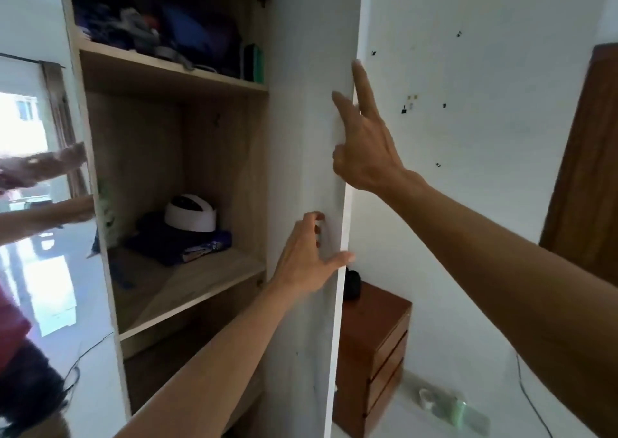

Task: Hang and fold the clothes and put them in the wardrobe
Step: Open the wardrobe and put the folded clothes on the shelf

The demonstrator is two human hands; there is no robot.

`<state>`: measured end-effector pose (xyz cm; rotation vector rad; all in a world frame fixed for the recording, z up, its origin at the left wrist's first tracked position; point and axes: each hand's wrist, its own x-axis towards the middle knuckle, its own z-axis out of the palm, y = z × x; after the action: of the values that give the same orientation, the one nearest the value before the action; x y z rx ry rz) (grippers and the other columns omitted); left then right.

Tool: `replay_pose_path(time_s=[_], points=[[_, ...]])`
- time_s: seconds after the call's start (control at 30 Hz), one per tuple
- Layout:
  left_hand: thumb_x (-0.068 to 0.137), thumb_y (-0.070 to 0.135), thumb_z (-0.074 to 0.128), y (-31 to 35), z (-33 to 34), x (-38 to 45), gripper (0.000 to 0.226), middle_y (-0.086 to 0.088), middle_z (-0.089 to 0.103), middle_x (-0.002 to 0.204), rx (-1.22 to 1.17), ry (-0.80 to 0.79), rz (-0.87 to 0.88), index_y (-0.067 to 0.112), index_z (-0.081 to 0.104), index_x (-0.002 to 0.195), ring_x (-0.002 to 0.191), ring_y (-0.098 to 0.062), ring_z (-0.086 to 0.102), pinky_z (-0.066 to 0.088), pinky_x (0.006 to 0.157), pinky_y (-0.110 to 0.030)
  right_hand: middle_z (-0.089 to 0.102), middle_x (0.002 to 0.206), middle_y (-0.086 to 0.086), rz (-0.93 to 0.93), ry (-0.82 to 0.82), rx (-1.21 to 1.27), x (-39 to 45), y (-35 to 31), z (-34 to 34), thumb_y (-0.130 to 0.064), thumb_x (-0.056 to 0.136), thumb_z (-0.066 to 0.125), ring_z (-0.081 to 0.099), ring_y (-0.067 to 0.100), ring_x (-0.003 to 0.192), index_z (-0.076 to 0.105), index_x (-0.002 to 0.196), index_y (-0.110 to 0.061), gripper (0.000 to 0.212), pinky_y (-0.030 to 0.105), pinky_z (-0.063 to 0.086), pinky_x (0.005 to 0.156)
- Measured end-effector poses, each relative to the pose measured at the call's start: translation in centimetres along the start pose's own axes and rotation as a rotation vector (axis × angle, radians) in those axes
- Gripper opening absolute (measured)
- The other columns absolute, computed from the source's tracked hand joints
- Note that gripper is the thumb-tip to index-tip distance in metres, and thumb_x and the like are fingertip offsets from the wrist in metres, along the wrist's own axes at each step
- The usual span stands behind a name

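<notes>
The wooden wardrobe [174,170] stands open before me, its white door [307,119] swung out edge-on. My left hand [307,257] rests flat on the door's inner face, fingers spread, thumb at the door's edge. Higher up, my right hand [364,143] touches the same edge with two fingers raised and the others curled. Neither hand holds clothing. A folded dark blue garment [174,242] lies on the middle shelf with a white cap [190,215] on top. Dark clothes [157,26] are piled on the top shelf.
The wardrobe's left door is a mirror [40,186] reflecting hands and a bright window. A brown chest of drawers [371,354] stands right of the door, a dark object on top. A brown wooden door [588,170] is at far right. A cable [531,401] hangs on the white wall.
</notes>
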<state>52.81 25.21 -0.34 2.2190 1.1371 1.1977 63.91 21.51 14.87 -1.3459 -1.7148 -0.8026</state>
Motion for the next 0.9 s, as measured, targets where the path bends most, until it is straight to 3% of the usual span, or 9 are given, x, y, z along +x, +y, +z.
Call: replay_pose_path(time_s=[0.23,0.4,0.57,0.67,0.83,0.9], points=[[0.058,0.073,0.078,1.0,5.9,5.5,0.114,0.002,0.028,0.147,0.109,0.012,0.072,0.029,0.02,0.146,0.131,-0.022,0.04,0.048,0.101,-0.04,-0.005,0.168,0.006,0.061,-0.002,-0.008,-0.4,8.0,-0.5,0.005,0.082,0.063,0.029,0.024,0.142,0.032,0.152,-0.002,0.077,0.028,0.044,0.096],[0.063,0.063,0.083,1.5,7.9,9.4,0.128,0.003,0.001,0.162,0.197,0.003,0.183,0.031,-0.001,0.155,0.147,-0.03,0.013,0.037,0.11,-0.049,-0.006,0.167,0.01,0.068,-0.044,-0.052,-0.2,12.9,0.2,0.004,0.084,0.063,0.026,0.028,0.147,0.025,0.154,-0.001,0.08,0.026,0.041,0.102],[0.066,0.055,0.085,1.8,9.8,12.9,0.138,0.006,-0.025,0.162,0.272,-0.004,0.212,0.039,-0.022,0.152,0.152,-0.029,-0.013,0.023,0.117,-0.055,-0.007,0.167,0.012,0.091,-0.101,-0.068,0.4,16.3,0.7,0.006,0.082,0.063,0.034,0.035,0.142,0.02,0.155,0.0,0.085,0.036,0.043,0.104],[0.067,0.053,0.085,2.0,11.3,14.7,0.139,0.008,-0.03,0.16,0.282,0.001,0.225,0.041,-0.026,0.15,0.15,-0.03,-0.02,0.019,0.118,-0.055,-0.009,0.167,0.01,0.118,-0.134,-0.074,0.7,17.8,0.9,0.002,0.085,0.063,0.029,0.029,0.145,0.016,0.157,-0.002,0.086,0.028,0.038,0.103],[0.067,0.06,0.081,2.0,13.6,16.8,0.138,0.005,-0.032,0.16,0.344,0.029,0.23,0.038,-0.026,0.151,0.149,-0.033,-0.022,0.017,0.118,-0.055,-0.013,0.167,0.009,0.115,-0.181,-0.11,1.2,19.8,1.7,-0.001,0.089,0.064,0.04,0.034,0.138,0.012,0.157,-0.001,0.086,0.037,0.045,0.103],[0.067,0.06,0.08,2.0,14.4,17.5,0.137,0.003,-0.032,0.16,0.359,0.044,0.23,0.037,-0.025,0.152,0.149,-0.034,-0.023,0.016,0.119,-0.055,-0.016,0.166,0.009,0.094,-0.204,-0.147,1.3,20.8,2.4,-0.005,0.092,0.063,0.028,0.033,0.147,0.01,0.157,0.0,0.085,0.034,0.04,0.109]])
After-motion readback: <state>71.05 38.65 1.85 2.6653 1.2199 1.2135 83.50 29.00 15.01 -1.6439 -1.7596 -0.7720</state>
